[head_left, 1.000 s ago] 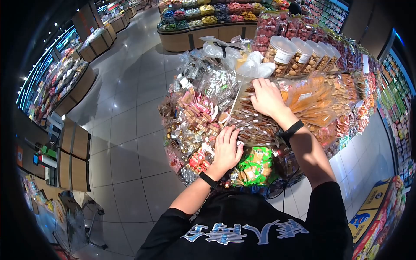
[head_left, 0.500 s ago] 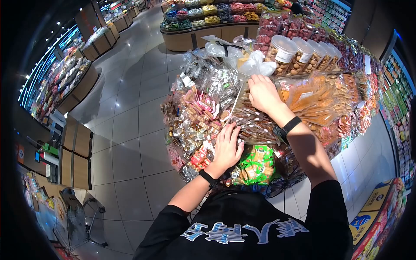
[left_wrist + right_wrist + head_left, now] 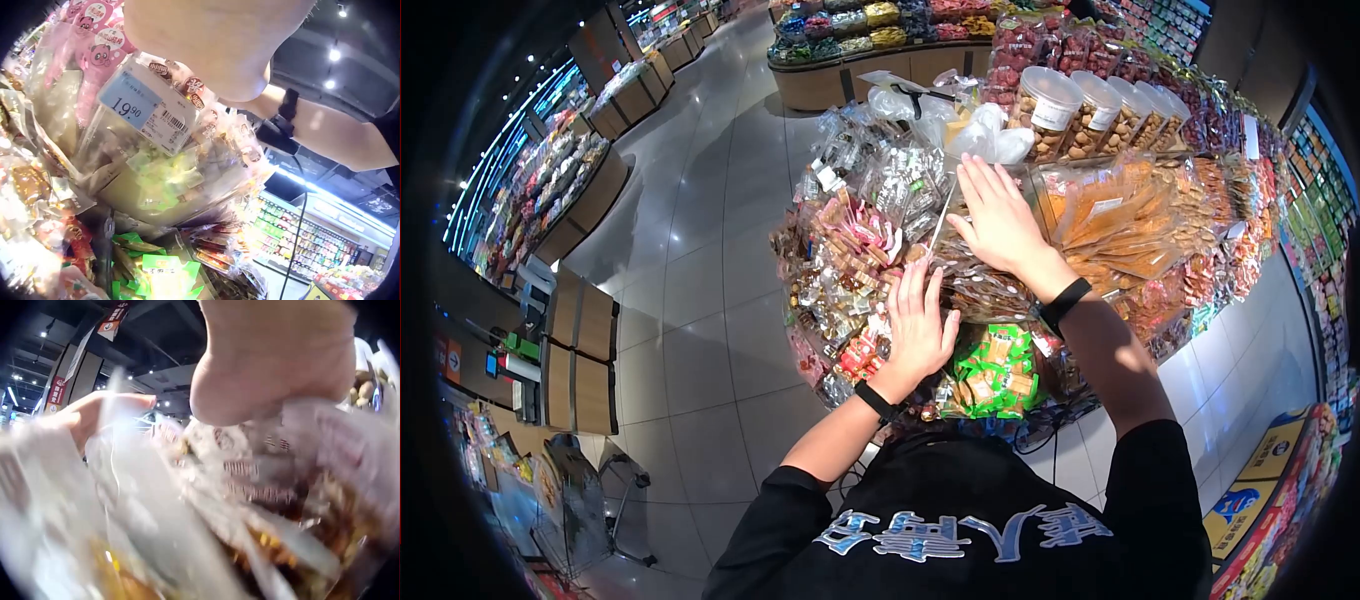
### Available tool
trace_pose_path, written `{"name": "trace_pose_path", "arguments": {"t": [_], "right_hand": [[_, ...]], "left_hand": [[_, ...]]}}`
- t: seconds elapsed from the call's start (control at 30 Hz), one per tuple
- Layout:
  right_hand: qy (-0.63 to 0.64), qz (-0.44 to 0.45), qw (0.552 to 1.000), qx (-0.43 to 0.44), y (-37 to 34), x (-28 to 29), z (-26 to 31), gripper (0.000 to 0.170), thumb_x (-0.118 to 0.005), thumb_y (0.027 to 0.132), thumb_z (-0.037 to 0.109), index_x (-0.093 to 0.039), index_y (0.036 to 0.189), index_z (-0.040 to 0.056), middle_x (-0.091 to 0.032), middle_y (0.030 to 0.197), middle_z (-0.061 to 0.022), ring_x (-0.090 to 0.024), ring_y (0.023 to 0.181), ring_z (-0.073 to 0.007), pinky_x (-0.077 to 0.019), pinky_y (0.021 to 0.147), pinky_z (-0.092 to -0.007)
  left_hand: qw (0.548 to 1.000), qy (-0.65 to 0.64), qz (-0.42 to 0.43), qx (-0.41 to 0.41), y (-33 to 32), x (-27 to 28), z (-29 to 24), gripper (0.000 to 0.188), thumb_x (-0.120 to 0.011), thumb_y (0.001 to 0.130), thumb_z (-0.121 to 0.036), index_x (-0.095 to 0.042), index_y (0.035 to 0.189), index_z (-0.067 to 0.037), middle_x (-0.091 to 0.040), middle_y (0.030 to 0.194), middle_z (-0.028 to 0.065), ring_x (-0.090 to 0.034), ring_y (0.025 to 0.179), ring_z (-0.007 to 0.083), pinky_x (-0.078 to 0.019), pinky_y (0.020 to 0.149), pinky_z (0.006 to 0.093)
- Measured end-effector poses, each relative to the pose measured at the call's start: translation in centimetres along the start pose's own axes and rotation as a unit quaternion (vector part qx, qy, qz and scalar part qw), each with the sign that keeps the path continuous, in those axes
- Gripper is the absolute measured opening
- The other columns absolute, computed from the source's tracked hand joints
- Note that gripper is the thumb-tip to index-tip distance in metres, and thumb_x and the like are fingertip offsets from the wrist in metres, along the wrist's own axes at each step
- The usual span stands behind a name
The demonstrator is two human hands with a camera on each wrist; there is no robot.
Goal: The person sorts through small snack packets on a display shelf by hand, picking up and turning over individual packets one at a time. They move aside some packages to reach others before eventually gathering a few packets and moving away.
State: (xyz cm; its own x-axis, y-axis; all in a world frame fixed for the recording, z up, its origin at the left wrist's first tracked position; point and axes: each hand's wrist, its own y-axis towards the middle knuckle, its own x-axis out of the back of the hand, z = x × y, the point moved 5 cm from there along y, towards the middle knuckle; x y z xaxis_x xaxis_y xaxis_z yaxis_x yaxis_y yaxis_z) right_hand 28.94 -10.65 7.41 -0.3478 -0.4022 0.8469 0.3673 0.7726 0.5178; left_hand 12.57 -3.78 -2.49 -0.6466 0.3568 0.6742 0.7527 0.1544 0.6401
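In the head view my right hand (image 3: 1003,222) lies over a row of clear snack packets (image 3: 975,285), its fingers stretched out toward white plastic bags (image 3: 990,138). My left hand (image 3: 918,325), fingers extended, rests on the near left edge of that row, beside small wrapped snacks (image 3: 845,290). The left wrist view shows a price tag (image 3: 147,109) reading 19.90 below the hand, with pink panda-print wrappers (image 3: 100,53) next to it. Blurred clear packets (image 3: 262,487) fill the right wrist view beneath the hand.
Lidded tubs of nuts (image 3: 1050,112) stand behind the packets. Flat orange-brown snack packs (image 3: 1115,225) lie to the right, green packs (image 3: 997,375) in front. Tiled floor (image 3: 700,330) runs along the left, with a cart (image 3: 595,490) at lower left.
My right hand's fingers have gone from bent to straight, and its thumb has spread away. My left hand has shifted slightly up and to the left, staying on the packets.
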Motion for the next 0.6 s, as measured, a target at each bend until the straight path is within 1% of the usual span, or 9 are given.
{"name": "trace_pose_path", "arguments": {"t": [0.03,0.17,0.27,0.3,0.4,0.43,0.5,0.53,0.6], "right_hand": [[-0.028,0.023,0.999,-0.015,-0.4,-1.6,-0.3,0.07,-0.049,0.101,0.041,-0.037,0.149,-0.008,-0.033,0.159,-0.0247,-0.027,0.151,-0.0337,-0.0182,0.125,-0.0455],[-0.011,0.133,0.99,-0.051,-1.5,-4.9,-0.9,0.072,-0.039,0.104,0.044,-0.026,0.156,-0.0045,-0.021,0.165,-0.0216,-0.018,0.154,-0.031,-0.0106,0.127,-0.0445],[0.073,0.175,0.98,-0.059,-1.2,-3.9,-1.7,0.073,-0.039,0.104,0.045,-0.026,0.155,-0.0054,-0.022,0.165,-0.0218,-0.018,0.154,-0.0306,-0.0111,0.126,-0.0442],[0.09,0.144,0.984,-0.054,-1.1,-3.1,-1.8,0.071,-0.043,0.103,0.042,-0.03,0.154,-0.0063,-0.026,0.163,-0.0228,-0.021,0.154,-0.0315,-0.0125,0.126,-0.0453],[0.051,0.059,0.996,-0.037,-1.4,1.6,-0.7,0.067,-0.048,0.102,0.037,-0.035,0.151,-0.0063,-0.032,0.16,-0.0237,-0.024,0.152,-0.0326,-0.0147,0.126,-0.0467],[0.052,0.039,0.997,-0.051,-1.8,3.5,-0.1,0.063,-0.052,0.1,0.034,-0.04,0.148,-0.0062,-0.036,0.157,-0.0245,-0.028,0.151,-0.0339,-0.0162,0.125,-0.0478],[0.063,0.024,0.994,-0.082,-3.7,6.3,0.5,0.063,-0.053,0.1,0.032,-0.041,0.148,-0.0061,-0.037,0.157,-0.0246,-0.03,0.15,-0.0339,-0.0168,0.125,-0.0477],[0.067,0.016,0.993,-0.096,-5.0,7.0,0.6,0.062,-0.054,0.1,0.032,-0.041,0.147,-0.006,-0.037,0.157,-0.0246,-0.031,0.149,-0.0339,-0.017,0.125,-0.0476],[0.083,0.007,0.988,-0.131,-8.3,6.7,1.0,0.063,-0.058,0.097,0.03,-0.042,0.147,-0.0055,-0.038,0.155,-0.0266,-0.032,0.148,-0.0375,-0.018,0.123,-0.0514]], "left_hand": [[1.0,0.008,0.015,-0.001,0.2,-0.3,0.0,0.071,-0.064,0.092,-0.026,-0.033,0.151,0.0,-0.024,0.161,0.0222,-0.02,0.15,0.0405,-0.0137,0.122,0.0572],[0.997,0.038,0.073,-0.001,1.1,-1.6,-0.2,0.07,-0.057,0.097,-0.032,-0.031,0.154,-0.001,-0.023,0.164,0.0195,-0.017,0.154,0.0354,-0.0103,0.123,0.0569],[0.996,0.034,0.088,0.003,1.4,-1.8,-0.2,0.071,-0.056,0.097,-0.033,-0.03,0.155,-0.001,-0.024,0.164,0.0194,-0.017,0.154,0.0353,-0.0107,0.123,0.0562],[0.995,0.04,0.086,-0.001,1.4,-1.9,-0.1,0.072,-0.055,0.098,-0.034,-0.029,0.155,-0.001,-0.023,0.164,0.0196,-0.016,0.154,0.0352,-0.0107,0.124,0.0554],[0.997,0.041,0.065,-0.008,1.4,-1.6,-0.3,0.073,-0.056,0.098,-0.034,-0.028,0.156,-0.001,-0.022,0.165,0.0193,-0.016,0.154,0.0353,-0.0105,0.124,0.0548],[0.997,0.041,0.069,-0.009,1.7,-1.4,-0.6,0.073,-0.056,0.098,-0.033,-0.027,0.156,-0.001,-0.021,0.165,0.019,-0.015,0.154,0.0356,-0.0097,0.124,0.0545],[0.996,0.041,0.081,-0.012,2.7,-0.8,-1.4,0.072,-0.055,0.098,-0.032,-0.027,0.157,-0.001,-0.02,0.166,0.0183,-0.014,0.155,0.0363,-0.0081,0.124,0.0539],[0.996,0.043,0.083,-0.015,3.3,-0.8,-1.5,0.072,-0.055,0.098,-0.032,-0.027,0.157,-0.001,-0.02,0.166,0.0182,-0.014,0.155,0.0362,-0.0083,0.124,0.054],[0.995,0.047,0.084,-0.018,4.3,-1.0,-1.6,0.072,-0.055,0.098,-0.032,-0.028,0.156,-0.001,-0.021,0.166,0.018,-0.015,0.155,0.036,-0.0087,0.124,0.0542]]}}
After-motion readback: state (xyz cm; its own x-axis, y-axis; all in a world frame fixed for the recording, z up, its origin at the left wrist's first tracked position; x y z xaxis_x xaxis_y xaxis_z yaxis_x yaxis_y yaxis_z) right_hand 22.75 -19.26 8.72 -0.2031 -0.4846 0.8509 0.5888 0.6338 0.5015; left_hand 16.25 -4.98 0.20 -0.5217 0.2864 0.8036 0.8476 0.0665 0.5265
